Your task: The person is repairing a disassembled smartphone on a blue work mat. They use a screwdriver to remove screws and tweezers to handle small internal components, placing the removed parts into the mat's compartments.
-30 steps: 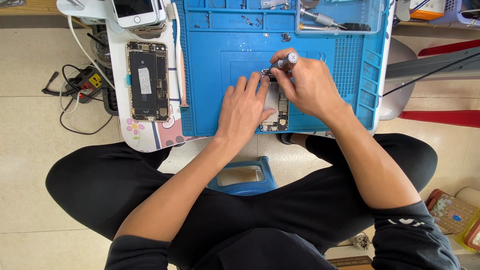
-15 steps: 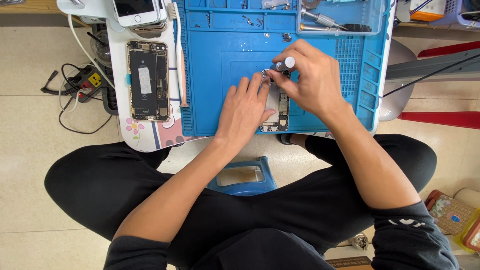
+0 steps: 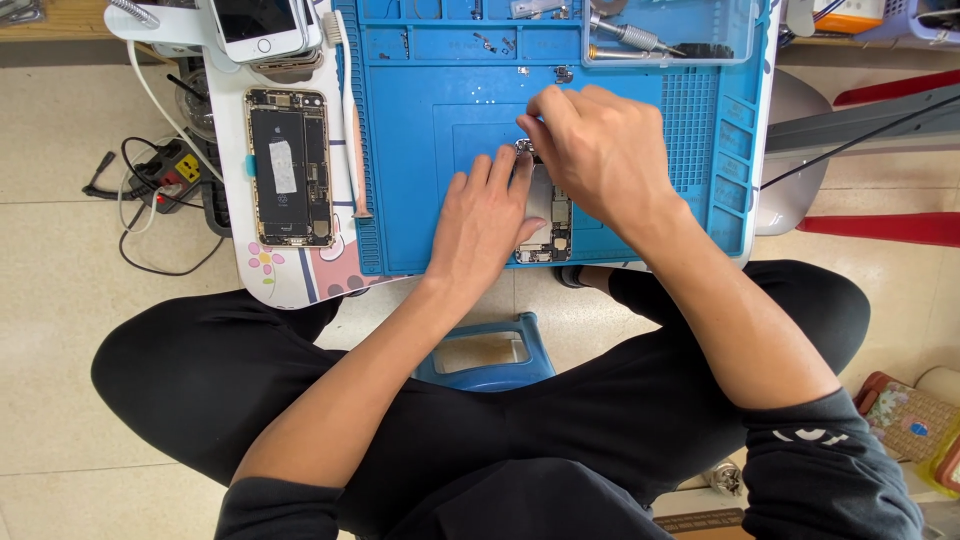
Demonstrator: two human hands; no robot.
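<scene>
An opened phone (image 3: 550, 225) lies near the front edge of a blue rubbery work mat (image 3: 420, 150), its bare insides of dark circuit parts and metal showing between the two hands. Most of it is covered; only the right strip and the near end can be seen.

The left hand (image 3: 485, 215) lies flat on the phone's left side, fingers straight and together, pressing it down rather than gripping. The right hand (image 3: 600, 150) is curled over the far end of the phone, fingers bunched and pinched tight at a small shiny metal bit (image 3: 522, 147) by the phone's top edge. Whether that is a tool tip or a part of the phone is hard to make out, as the knuckles hide it.

The mat has raised ridges, a square outline moulded in the middle and small compartments along its far edge, holding tiny screws. A clear plastic tray (image 3: 665, 35) at the far right holds a metal-handled tool, cut off by the frame.

To the left, on a white table (image 3: 290, 275) with flower prints, lies a second open phone (image 3: 288, 165) with a gold rim and black battery. A white-fronted phone (image 3: 262, 25) sits beyond it. Black cables (image 3: 150, 190) tangle on the tiled floor further left.
</scene>
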